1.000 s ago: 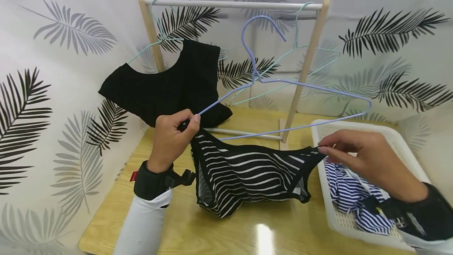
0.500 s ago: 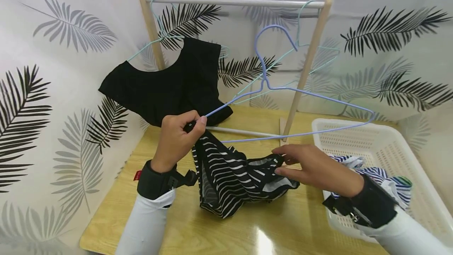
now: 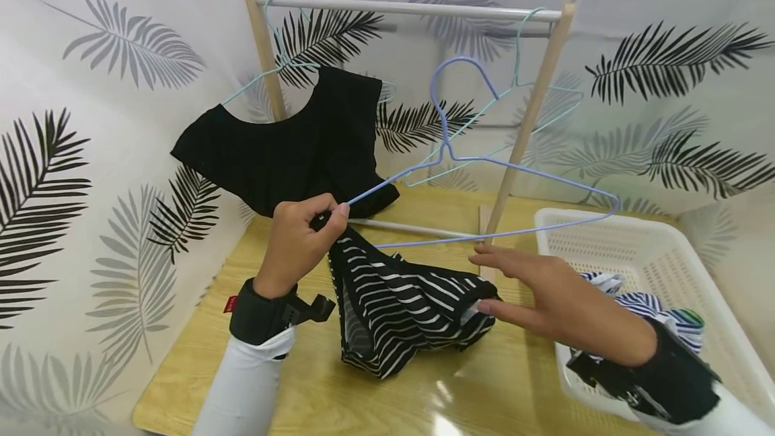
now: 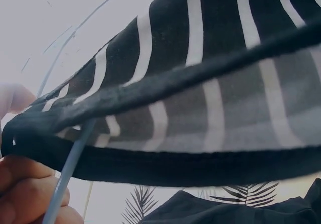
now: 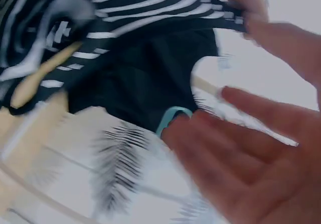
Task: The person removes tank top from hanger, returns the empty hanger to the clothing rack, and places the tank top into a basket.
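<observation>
My left hand (image 3: 298,237) grips a shoulder strap of the black-and-white striped tank top (image 3: 412,301) together with one end of the blue hanger (image 3: 446,143). In the left wrist view, the hanger's bar (image 4: 70,169) runs up into the striped top (image 4: 195,93). The hanger's hook points up and its other end sticks out bare to the right. The rest of the top sags over the table. My right hand (image 3: 563,298) has its fingers spread, the thumb tip overlapping the top's right edge. In the right wrist view, no cloth lies between the right hand's fingers (image 5: 200,148).
Behind stands a garment rack (image 3: 412,7) with wooden posts. A black top (image 3: 327,126) hangs from it on the left, and a bare teal hanger (image 3: 517,66) on the right. The white basket (image 3: 547,237) at right contains striped clothes (image 3: 648,305). The wooden table (image 3: 321,395) lies below.
My right hand let go of the top's other strap, moved left, then spread its fingers beside the cloth. The top's right side dropped and bunched inward. The left hand kept its grip.
</observation>
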### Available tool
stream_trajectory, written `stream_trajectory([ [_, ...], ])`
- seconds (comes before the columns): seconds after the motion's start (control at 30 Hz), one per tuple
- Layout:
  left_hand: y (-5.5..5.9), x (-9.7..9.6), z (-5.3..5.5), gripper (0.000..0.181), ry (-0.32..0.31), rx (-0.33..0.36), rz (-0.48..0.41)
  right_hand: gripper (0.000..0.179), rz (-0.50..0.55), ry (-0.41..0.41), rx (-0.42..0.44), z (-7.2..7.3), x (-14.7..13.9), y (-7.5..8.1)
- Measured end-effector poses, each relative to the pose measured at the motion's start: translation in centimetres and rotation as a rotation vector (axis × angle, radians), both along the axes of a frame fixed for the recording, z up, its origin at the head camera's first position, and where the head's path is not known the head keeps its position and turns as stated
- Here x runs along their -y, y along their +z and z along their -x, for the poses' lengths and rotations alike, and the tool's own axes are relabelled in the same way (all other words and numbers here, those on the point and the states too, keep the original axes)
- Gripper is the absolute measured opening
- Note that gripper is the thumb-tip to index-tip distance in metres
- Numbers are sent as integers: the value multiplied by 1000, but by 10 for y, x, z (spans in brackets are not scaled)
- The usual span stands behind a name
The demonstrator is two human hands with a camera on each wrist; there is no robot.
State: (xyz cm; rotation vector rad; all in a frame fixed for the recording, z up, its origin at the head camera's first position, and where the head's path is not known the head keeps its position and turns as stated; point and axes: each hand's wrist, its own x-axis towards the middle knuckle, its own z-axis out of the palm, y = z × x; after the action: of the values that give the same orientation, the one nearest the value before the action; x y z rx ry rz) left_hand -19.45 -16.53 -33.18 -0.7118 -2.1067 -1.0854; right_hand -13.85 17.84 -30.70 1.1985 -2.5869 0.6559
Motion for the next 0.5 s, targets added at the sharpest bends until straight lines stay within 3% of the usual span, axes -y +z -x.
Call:
stream_trajectory([
  [0.1,-1,1,0,27,-6,9,8,40,217,17,-279,-2,0,20],
  [0.2,-2,0,-1,26,-29,13,10,49,365,-93,-411,2,-4,35],
  [0.27,-2,-1,-2,26,-57,8,12,50,384,-200,-404,6,-8,40],
  [0.37,-2,-4,-4,26,-112,6,21,44,331,-315,-333,13,-13,39],
  [0.5,-2,-6,-5,23,-185,27,62,5,287,-363,-223,16,-17,28],
])
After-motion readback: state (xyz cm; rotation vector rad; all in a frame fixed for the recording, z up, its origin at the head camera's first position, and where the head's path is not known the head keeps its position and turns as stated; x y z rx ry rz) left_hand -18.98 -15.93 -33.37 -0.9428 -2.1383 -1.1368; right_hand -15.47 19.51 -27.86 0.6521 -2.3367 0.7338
